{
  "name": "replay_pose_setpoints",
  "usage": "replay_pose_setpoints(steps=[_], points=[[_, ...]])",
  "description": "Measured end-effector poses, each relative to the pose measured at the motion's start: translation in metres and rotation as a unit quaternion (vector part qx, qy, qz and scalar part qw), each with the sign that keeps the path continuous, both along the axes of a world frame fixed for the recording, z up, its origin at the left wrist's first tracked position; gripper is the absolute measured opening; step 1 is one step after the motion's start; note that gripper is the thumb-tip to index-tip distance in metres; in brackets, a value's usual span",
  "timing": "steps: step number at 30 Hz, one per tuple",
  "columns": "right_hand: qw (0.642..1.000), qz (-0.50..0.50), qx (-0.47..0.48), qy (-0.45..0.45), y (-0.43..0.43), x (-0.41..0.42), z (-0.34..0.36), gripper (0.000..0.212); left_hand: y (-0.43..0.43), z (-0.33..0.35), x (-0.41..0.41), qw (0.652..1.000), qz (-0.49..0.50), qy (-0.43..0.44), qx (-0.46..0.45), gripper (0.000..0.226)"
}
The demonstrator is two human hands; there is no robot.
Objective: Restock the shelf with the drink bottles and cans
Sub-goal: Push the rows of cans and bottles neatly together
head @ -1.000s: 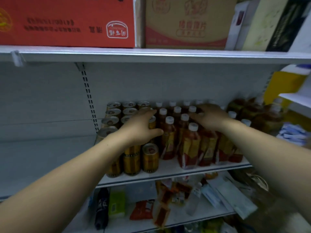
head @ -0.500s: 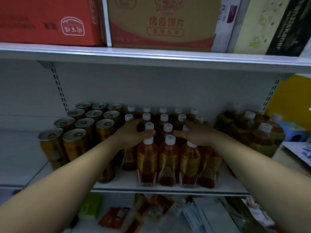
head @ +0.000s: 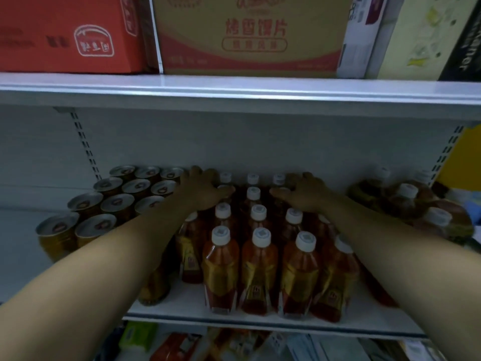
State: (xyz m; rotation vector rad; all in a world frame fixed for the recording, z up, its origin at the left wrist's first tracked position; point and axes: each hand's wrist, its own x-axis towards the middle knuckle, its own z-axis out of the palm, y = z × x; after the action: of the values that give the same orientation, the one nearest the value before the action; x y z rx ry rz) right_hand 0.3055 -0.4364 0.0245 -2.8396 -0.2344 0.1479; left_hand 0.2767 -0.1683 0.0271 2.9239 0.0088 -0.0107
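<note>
— Amber bottles (head: 259, 267), white caps, stand in rows on the middle shelf (head: 260, 317), front row near the edge. Cans (head: 110, 201) are packed just beside them on the left. Confirm hand positions.

— Left hand (head: 201, 190) lies palm down over the rear bottles at the block's left side, next to the cans. Fingers loosely spread, nothing pinched. Right hand (head: 305, 192) mirrors it at the rear right, fingers spread, draped over caps. Whether either curls round a neck, I cannot tell.

— Handling assessment?

— Bottles look full, so likely fairly heavy; thin plastic walls should give under a squeeze, and the glossy label sleeves may slip. Tall and narrow, they could topple like dominoes if pushed at the caps. Better hold: the shoulder below the cap, or press low on the body when squaring up rows.

— The cans?

— Rigid, stable, smooth-sided. Grip round the wall; the rim gives purchase.
</note>
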Motion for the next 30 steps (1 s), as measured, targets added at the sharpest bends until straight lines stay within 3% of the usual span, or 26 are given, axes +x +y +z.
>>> replay_pose_setpoints(steps=[5, 10, 14, 17, 19, 23, 27, 30], points=[[1.0, 0.018, 0.024, -0.003, 0.011, 0.005, -0.002, 0.099, -0.001, -0.007, 0.017, 0.99, -0.02, 0.057, -0.124, 0.112], [0.999, -0.003, 0.049, -0.006, 0.008, 0.006, -0.002, 0.097, 0.001, -0.007, 0.019, 0.992, -0.012, 0.062, -0.111, 0.094], [0.999, 0.013, 0.05, -0.008, -0.001, -0.002, 0.002, 0.083, -0.006, 0.007, -0.005, 0.99, -0.045, -0.071, -0.11, 0.06], [0.998, 0.054, 0.036, -0.014, -0.013, -0.027, 0.002, 0.051, -0.019, -0.001, -0.056, 0.957, -0.072, -0.156, -0.235, 0.053], [0.994, 0.101, 0.015, -0.034, -0.023, -0.044, -0.003, 0.068, -0.03, -0.012, -0.09, 0.95, -0.072, -0.145, -0.265, 0.06], [0.993, 0.107, 0.013, -0.038, -0.041, -0.074, -0.005, 0.097, -0.046, -0.031, -0.129, 0.975, -0.047, -0.131, -0.172, 0.084], [0.99, 0.121, 0.057, -0.044, -0.051, -0.104, -0.014, 0.101, -0.06, -0.049, -0.147, 0.988, -0.027, -0.1, -0.116, 0.1], [0.984, 0.104, 0.131, -0.065, -0.044, -0.117, -0.023, 0.101, -0.066, -0.052, -0.148, 0.988, 0.002, -0.106, -0.115, 0.098]])
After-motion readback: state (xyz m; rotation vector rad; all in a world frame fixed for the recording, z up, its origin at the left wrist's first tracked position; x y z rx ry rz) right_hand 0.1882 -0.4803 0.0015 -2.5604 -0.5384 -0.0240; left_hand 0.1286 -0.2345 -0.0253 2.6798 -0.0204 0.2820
